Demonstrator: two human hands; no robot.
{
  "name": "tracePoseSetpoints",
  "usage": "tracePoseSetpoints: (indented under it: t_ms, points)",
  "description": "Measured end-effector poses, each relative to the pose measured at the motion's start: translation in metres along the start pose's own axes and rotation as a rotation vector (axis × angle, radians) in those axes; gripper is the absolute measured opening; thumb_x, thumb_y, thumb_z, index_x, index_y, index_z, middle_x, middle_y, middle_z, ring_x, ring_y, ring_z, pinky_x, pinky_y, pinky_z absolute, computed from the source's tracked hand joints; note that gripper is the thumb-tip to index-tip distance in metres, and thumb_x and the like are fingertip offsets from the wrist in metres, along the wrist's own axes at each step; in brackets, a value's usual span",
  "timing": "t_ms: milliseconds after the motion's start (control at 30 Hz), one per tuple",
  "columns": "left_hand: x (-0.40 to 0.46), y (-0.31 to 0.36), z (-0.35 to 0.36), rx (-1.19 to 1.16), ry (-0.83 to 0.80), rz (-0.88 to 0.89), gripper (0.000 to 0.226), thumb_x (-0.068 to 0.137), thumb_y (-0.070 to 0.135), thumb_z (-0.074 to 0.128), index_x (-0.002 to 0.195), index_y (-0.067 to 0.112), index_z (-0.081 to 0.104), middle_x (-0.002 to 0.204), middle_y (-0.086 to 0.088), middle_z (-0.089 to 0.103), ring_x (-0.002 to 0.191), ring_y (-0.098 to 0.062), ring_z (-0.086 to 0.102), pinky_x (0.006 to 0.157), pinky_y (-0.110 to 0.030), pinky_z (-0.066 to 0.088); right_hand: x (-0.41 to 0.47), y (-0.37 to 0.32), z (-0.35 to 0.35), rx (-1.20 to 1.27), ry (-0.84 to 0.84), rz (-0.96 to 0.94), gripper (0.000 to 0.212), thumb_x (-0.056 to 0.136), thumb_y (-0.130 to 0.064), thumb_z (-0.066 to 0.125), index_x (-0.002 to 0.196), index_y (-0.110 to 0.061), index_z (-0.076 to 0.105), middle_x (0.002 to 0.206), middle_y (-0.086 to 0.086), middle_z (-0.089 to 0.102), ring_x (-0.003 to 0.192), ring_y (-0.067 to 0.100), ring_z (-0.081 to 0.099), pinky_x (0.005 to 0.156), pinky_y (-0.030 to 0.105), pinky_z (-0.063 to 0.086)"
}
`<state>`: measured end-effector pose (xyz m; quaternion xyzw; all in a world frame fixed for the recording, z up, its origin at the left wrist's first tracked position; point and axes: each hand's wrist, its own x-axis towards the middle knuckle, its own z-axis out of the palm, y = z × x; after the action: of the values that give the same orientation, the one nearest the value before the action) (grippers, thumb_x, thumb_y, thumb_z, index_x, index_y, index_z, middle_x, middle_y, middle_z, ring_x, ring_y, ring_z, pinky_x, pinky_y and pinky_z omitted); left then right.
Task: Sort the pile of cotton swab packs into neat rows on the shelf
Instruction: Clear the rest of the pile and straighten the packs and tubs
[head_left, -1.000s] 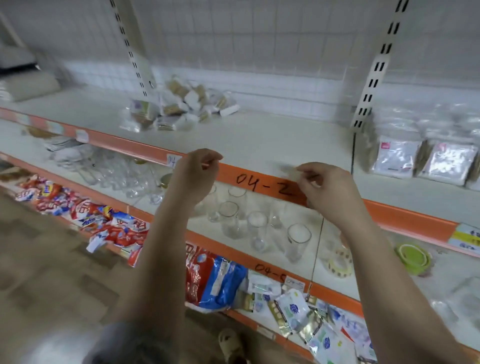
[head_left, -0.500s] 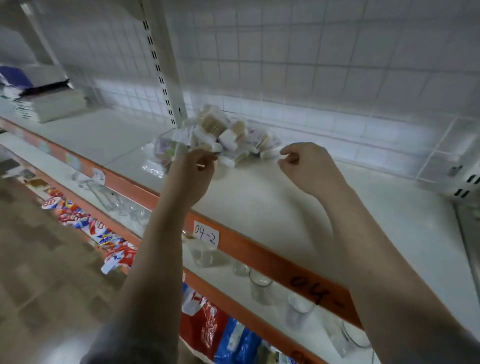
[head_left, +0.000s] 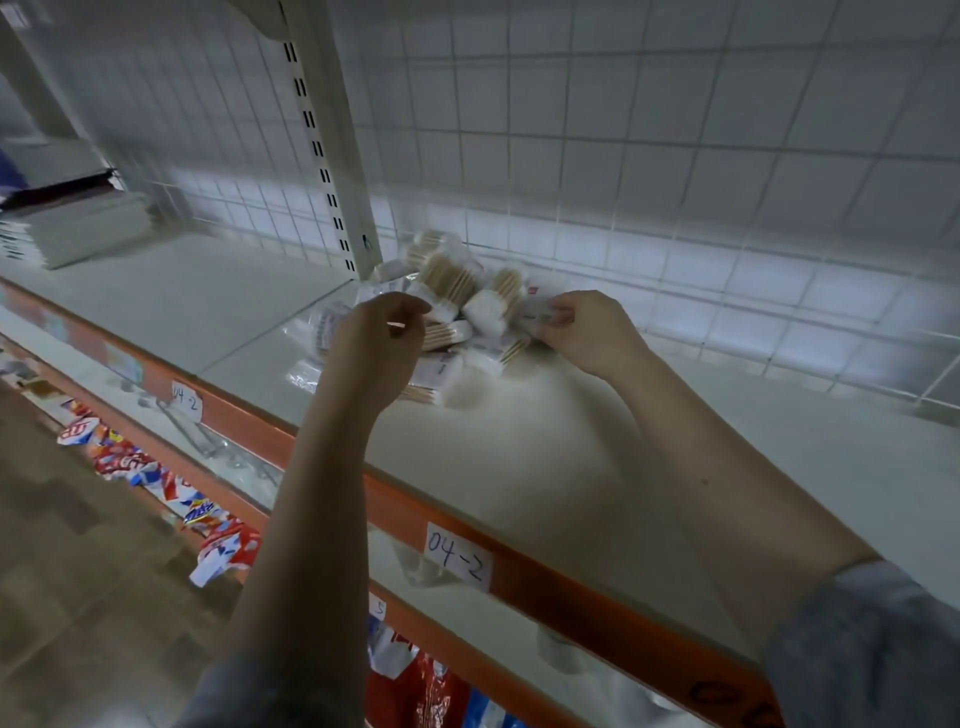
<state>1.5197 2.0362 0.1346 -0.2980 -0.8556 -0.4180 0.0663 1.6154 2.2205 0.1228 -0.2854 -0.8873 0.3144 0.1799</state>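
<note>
We see the pile of cotton swab packs (head_left: 457, 312) lying in a loose heap just above the centre of the frame, at the back of the white shelf (head_left: 571, 452), close against the wire grid backing (head_left: 623, 156) and just right of the slotted upright post (head_left: 332, 156). The packs lie at all angles, some showing tan sticks, others white tips, none yet in a row.

Our right hand (head_left: 587, 332) reaches the pile's right edge, its fingers curled and pinching the end of one pack (head_left: 540, 314). Our left hand (head_left: 379, 348) is at the pile's left side, in front of several packs, fingers curled with thumb and forefinger together; it seems to pinch something small and pale, but we cannot tell what, or whether it has hold of a pack. Grey sleeves (head_left: 872, 649) show at the bottom of the frame.

Along the shelf's orange front edge (head_left: 571, 577) sit paper labels reading "04-2" (head_left: 458, 557). In the upper left, a stack of flat white items (head_left: 72, 228) rests on the same shelf. Lower left, red and blue packets (head_left: 156, 478) line a lower shelf above the floor.
</note>
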Motion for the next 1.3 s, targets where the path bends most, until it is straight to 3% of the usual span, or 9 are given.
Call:
tracePoseSetpoints:
  t_ms: [100,233,400,533,667,933,1067,1200,1300]
  points:
    - [0.019,-0.006,-0.003,-0.034,-0.007,-0.004,0.020,0.093,0.020,0.052,0.103,0.026,0.068,0.092,0.009,0.065,0.063,-0.004,0.057,0.066,-0.021,0.045,0.017,-0.007,0.017,0.017,-0.012,0.010,0.043,0.085,-0.024,0.065,0.121,-0.003,0.058,0.113,0.013,0.063,0.107,0.027,0.057,0.088,0.031,0.044]
    - [0.041,-0.014,-0.011,-0.037,-0.023,0.034,0.020,0.094,0.020,0.050,0.102,0.028,0.066,0.080,0.017,0.060,0.054,0.006,0.052,0.053,-0.012,0.040,0.037,-0.007,0.038,-0.002,0.018,-0.037,0.053,0.077,-0.033,0.073,0.119,-0.008,0.052,0.103,0.001,0.057,0.093,0.014,0.049,0.067,0.023,0.028]
    - [0.062,-0.027,-0.018,-0.010,-0.057,0.073,0.021,0.094,0.022,0.050,0.107,0.024,0.067,0.094,0.012,0.060,0.072,0.003,0.053,0.066,-0.014,0.039,0.051,-0.012,0.049,0.046,0.064,-0.001,0.063,0.069,-0.038,0.080,0.114,-0.011,0.046,0.095,0.000,0.059,0.089,0.019,0.055,0.064,0.029,0.040]
    - [0.074,-0.036,-0.018,0.001,-0.083,0.094,0.022,0.094,0.018,0.049,0.108,0.022,0.067,0.094,0.011,0.059,0.069,0.008,0.051,0.053,0.000,0.035,0.057,-0.014,0.052,0.070,0.049,0.033,0.080,0.069,-0.039,0.080,0.132,-0.014,0.037,0.108,-0.003,0.055,0.106,0.020,0.054,0.078,0.027,0.040]
    - [0.082,-0.039,-0.015,-0.016,-0.106,0.096,0.023,0.094,0.019,0.049,0.109,0.021,0.067,0.101,0.009,0.062,0.080,-0.003,0.054,0.070,-0.015,0.037,0.058,-0.018,0.055,0.110,0.072,0.064,0.096,0.071,-0.041,0.078,0.146,-0.020,0.022,0.134,0.002,0.052,0.122,0.024,0.049,0.092,0.032,0.040]
    - [0.093,-0.046,-0.006,-0.045,-0.170,0.148,0.023,0.095,0.016,0.050,0.110,0.019,0.066,0.101,0.011,0.059,0.077,0.000,0.052,0.059,0.001,0.034,0.056,-0.028,0.070,0.217,0.237,0.003,0.070,0.079,-0.030,0.073,0.140,-0.025,0.039,0.137,0.001,0.051,0.124,0.024,0.048,0.098,0.031,0.038]
    - [0.101,-0.049,-0.005,-0.056,-0.198,0.138,0.025,0.095,0.016,0.048,0.113,0.020,0.065,0.111,0.005,0.062,0.084,-0.006,0.055,0.064,-0.010,0.038,0.051,-0.026,0.072,0.298,0.290,0.013,0.061,0.085,-0.034,0.066,0.139,-0.026,0.039,0.127,0.003,0.055,0.103,0.015,0.051,0.086,0.026,0.040]
    - [0.107,-0.050,-0.002,-0.032,-0.263,0.142,0.028,0.095,0.014,0.046,0.119,0.018,0.061,0.118,0.001,0.061,0.091,-0.008,0.054,0.077,-0.021,0.038,0.053,-0.023,0.075,0.380,0.336,0.051,0.068,0.079,-0.034,0.073,0.136,-0.021,0.040,0.133,-0.001,0.052,0.115,0.016,0.054,0.093,0.031,0.046]
    - [0.111,-0.051,0.004,0.000,-0.301,0.156,0.031,0.094,0.016,0.047,0.123,0.015,0.059,0.122,-0.001,0.062,0.099,-0.011,0.057,0.081,-0.020,0.037,0.055,-0.020,0.078,0.354,0.334,0.037,0.073,0.070,-0.026,0.081,0.133,-0.018,0.044,0.121,-0.008,0.053,0.097,0.012,0.058,0.075,0.016,0.044]
